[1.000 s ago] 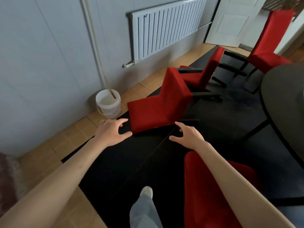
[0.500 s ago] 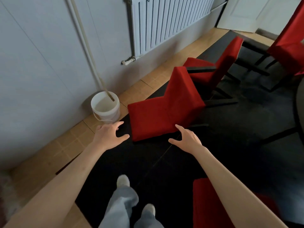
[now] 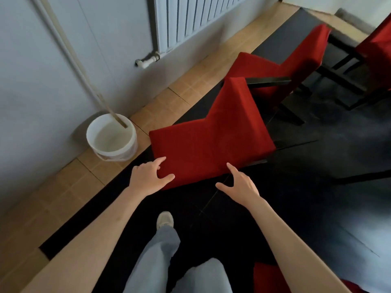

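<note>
Red upholstered chair with black wooden legs (image 3: 211, 140) lies tipped over on the black floor mat (image 3: 190, 210). Its flat padded panel points toward the person and the other panel rises behind it. The legs stick out to the right, just off the mat. It sits right in front of both hands, near the mat's edge beside the tan tiled floor (image 3: 63, 187).

Left hand (image 3: 148, 177) is over the near left corner of the panel, with fingers (image 3: 157, 162) spread apart and thumb wide, holding nothing. Can't tell if it touches the fabric or hovers just above. Right hand (image 3: 240, 185) is at the near right edge, fingers also apart and lightly curved, index tip at the red edge, nothing gripped.

Judgement: the 2 hands are set wide, 1 per corner, to grab the panel evenly so the chair can be stood up without twisting. Grip not yet made.

A 2nd red chair (image 3: 281, 68) is also tipped over, just behind the 1st and close enough for the legs to snag on lifting. A white plastic bucket (image 3: 112, 138) with a pale stick (image 3: 69, 51) leaning in it stands on the tiles by the grey wall, near the chair's left corner, and could be knocked if the chair swings left. White radiator (image 3: 190, 17) is on the wall above. 1 light shoe (image 3: 164, 219) is planted between the arms.
</note>
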A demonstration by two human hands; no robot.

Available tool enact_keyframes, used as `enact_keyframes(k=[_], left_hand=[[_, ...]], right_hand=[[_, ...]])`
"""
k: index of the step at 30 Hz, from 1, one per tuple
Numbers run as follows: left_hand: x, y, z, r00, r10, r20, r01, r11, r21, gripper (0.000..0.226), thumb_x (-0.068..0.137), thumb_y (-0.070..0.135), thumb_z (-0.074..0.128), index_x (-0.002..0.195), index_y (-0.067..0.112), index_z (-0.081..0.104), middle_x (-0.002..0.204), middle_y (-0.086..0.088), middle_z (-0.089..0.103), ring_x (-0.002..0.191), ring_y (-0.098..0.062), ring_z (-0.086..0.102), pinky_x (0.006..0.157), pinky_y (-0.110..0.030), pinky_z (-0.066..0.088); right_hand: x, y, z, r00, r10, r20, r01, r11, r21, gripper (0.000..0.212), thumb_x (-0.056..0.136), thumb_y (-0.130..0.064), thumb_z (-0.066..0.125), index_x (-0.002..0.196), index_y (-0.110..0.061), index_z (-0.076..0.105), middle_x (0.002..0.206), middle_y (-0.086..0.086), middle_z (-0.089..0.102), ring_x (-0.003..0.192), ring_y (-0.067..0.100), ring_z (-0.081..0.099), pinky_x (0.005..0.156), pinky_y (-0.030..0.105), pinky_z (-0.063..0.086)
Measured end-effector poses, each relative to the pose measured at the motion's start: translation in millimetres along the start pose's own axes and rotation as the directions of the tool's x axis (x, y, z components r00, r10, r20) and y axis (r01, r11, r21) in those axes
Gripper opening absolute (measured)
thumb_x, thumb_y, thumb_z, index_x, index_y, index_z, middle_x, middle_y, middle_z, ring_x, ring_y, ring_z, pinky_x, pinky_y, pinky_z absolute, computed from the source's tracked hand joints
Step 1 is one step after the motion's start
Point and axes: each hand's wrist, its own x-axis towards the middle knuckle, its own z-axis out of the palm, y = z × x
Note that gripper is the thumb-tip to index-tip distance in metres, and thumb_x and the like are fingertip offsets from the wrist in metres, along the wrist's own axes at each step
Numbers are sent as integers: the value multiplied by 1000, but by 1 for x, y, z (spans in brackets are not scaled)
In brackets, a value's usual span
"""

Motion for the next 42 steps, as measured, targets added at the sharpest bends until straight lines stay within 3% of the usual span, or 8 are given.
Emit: enact_keyframes(k=[6, 11, 15, 21, 25, 31, 36, 42], left_hand=[[67, -22, 68, 988, -123, 89, 136, 979, -155, 74, 81, 66, 57, 144, 35, 35, 124, 6, 61, 115, -17, 56, 102, -44, 40], [111, -47, 155, 975, -171, 139, 189, 974, -127, 74, 81, 67, 55, 145, 38, 33, 126, 5, 60, 117, -17, 55, 101, -41, 39], [145, -65, 244, 942, -259, 215, 294, 945, -147, 75, 83, 64, 57, 147, 36, 31, 132, -2, 56, 121, -23, 53, 102, -43, 42], [197, -86, 371, 859, -425, 286, 512, 724, -463, 79, 84, 54, 64, 150, 30, 27, 143, -6, 46, 129, -23, 45, 102, -36, 43], [224, -100, 441, 797, -508, 326, 596, 575, -561, 88, 84, 53, 65, 153, 30, 16, 150, -7, 38, 135, -26, 40, 106, -37, 38], [267, -105, 495, 719, -654, 236, 580, 377, -722, 102, 83, 55, 64, 152, 34, -8, 150, -11, 37, 130, -31, 44, 102, -37, 38], [296, -98, 521, 640, -748, 176, 516, 249, -819, 111, 82, 55, 65, 143, 45, -26, 148, -14, 37, 127, -34, 46, 102, -41, 38], [304, -93, 530, 582, -802, 135, 459, 186, -869, 114, 78, 59, 67, 139, 50, -29, 146, -17, 38, 124, -34, 47, 101, -43, 38]], right_hand=[[78, 15, 56, 993, 86, 81, -93, 992, 87, 90, 83, -57, 64, 153, -30, 15, 147, 5, 43, 133, 23, 43, 92, 34, 45], [154, 49, 114, 981, 126, 150, -150, 976, 158, 88, 84, -56, 64, 153, -31, 16, 149, 6, 40, 137, 25, 37, 101, 40, 40], [217, 84, 170, 969, 194, 153, -238, 898, 369, 86, 85, -51, 66, 153, -26, 19, 152, 6, 35, 140, 23, 32, 110, 40, 33], [305, 140, 260, 937, 304, 170, -348, 797, 494, 83, 87, -48, 64, 153, -27, 18, 154, 5, 31, 140, 24, 32, 108, 36, 33], [350, 171, 317, 918, 351, 186, -395, 760, 517, 92, 88, -45, 65, 154, -31, 2, 154, 8, 29, 138, 27, 35, 105, 37, 35], [399, 191, 365, 916, 394, 77, -359, 716, 598, 99, 86, -55, 62, 146, -50, -17, 150, 17, 31, 125, 32, 46, 98, 40, 40], [421, 182, 396, 866, 493, -84, -304, 653, 694, 112, 78, -52, 72, 130, -67, -26, 139, 32, 28, 69, 15, 48, 76, 33, 43], [429, 177, 406, 836, 528, -152, -252, 614, 748, 115, 76, -45, 76, 135, -65, -21, 140, 34, 22, 70, 17, 52, 75, 30, 45]])
